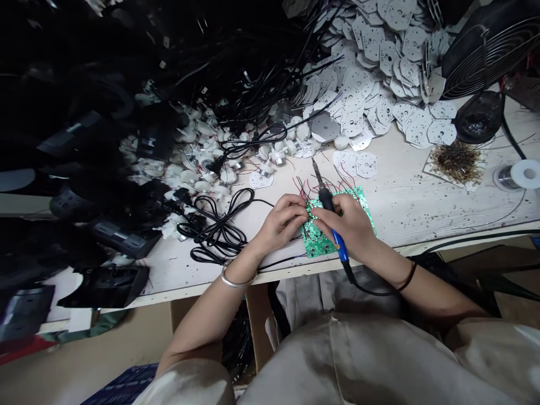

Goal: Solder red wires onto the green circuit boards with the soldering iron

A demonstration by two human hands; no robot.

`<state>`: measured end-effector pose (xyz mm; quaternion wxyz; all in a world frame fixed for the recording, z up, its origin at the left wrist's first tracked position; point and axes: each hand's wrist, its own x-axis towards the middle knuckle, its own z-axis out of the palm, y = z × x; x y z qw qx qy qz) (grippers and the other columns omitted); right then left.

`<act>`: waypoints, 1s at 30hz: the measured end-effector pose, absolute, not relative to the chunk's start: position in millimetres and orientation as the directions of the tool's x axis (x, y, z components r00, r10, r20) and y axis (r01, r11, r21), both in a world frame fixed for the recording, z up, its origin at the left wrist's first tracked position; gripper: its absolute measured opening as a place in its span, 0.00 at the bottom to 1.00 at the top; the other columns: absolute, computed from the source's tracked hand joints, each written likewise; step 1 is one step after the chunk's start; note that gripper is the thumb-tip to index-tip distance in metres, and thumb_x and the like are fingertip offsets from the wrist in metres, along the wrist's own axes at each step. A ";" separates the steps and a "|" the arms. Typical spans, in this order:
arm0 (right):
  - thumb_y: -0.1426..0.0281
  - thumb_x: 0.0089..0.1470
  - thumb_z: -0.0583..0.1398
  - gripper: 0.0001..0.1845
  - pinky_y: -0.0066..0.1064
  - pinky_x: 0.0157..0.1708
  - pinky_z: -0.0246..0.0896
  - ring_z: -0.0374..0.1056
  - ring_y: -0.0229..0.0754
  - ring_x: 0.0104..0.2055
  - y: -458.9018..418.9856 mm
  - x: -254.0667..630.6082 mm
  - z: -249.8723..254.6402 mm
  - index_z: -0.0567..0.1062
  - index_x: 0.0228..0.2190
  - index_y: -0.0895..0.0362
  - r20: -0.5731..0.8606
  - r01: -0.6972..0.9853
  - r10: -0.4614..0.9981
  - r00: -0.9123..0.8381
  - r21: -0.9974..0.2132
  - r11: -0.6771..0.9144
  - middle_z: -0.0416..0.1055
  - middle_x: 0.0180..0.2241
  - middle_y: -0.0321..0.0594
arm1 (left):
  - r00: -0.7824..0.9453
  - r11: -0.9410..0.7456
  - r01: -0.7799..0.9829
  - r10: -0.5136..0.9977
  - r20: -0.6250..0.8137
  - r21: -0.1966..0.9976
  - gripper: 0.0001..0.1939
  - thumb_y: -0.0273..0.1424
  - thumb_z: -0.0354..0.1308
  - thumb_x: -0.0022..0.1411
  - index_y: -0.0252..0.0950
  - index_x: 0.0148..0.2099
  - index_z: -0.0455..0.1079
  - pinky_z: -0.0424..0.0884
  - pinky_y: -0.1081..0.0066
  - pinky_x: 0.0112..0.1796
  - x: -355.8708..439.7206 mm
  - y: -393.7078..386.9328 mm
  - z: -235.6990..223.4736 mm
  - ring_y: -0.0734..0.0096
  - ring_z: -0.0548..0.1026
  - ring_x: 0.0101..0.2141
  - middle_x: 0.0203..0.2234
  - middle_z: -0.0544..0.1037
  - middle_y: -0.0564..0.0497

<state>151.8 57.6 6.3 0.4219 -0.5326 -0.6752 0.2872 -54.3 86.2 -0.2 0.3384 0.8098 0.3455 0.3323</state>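
Left hand (283, 220) curled, fingers pressed together (300, 209) at green circuit board (315, 241); right hand (343, 225) gripped soldering iron (338, 241) pen-style.

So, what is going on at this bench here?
At the bench, a person's right hand holds a soldering iron with a blue handle, like a pen, over a green circuit board. The left hand is at the board's edge, near thin red and black wires. Piles of white drilled plates and black cables lie further along the bench.
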 end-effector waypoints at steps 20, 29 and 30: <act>0.72 0.57 0.59 0.08 0.37 0.34 0.50 0.54 0.39 0.27 55.1 153.8 1.8 0.72 0.27 0.52 0.555 0.781 0.782 -0.284 -0.340 0.524 0.58 0.25 0.34 | 0.571 -0.510 0.383 0.786 0.236 0.770 0.04 0.27 0.54 0.68 0.36 0.38 0.69 0.72 0.65 0.48 -49.9 85.2 0.8 0.67 0.72 0.47 0.43 0.73 0.45; 0.75 0.59 0.56 0.18 0.35 0.28 0.67 0.68 0.42 0.28 11.6 189.5 10.6 0.73 0.50 0.55 0.642 0.341 0.757 -0.119 -0.690 0.639 0.73 0.27 0.37 | 0.536 -0.518 0.495 0.814 0.224 0.698 0.05 0.21 0.57 0.60 0.36 0.34 0.70 0.72 0.65 0.46 -42.5 84.0 5.4 0.68 0.74 0.44 0.41 0.75 0.46; 0.76 0.58 0.56 0.17 0.35 0.26 0.66 0.68 0.41 0.26 8.9 189.8 8.3 0.74 0.49 0.55 0.637 0.315 0.764 -0.100 -0.708 0.632 0.74 0.25 0.37 | 0.531 -0.522 0.506 0.816 0.230 0.686 0.05 0.21 0.57 0.60 0.35 0.34 0.70 0.72 0.65 0.46 -41.6 83.5 5.7 0.68 0.74 0.43 0.41 0.75 0.46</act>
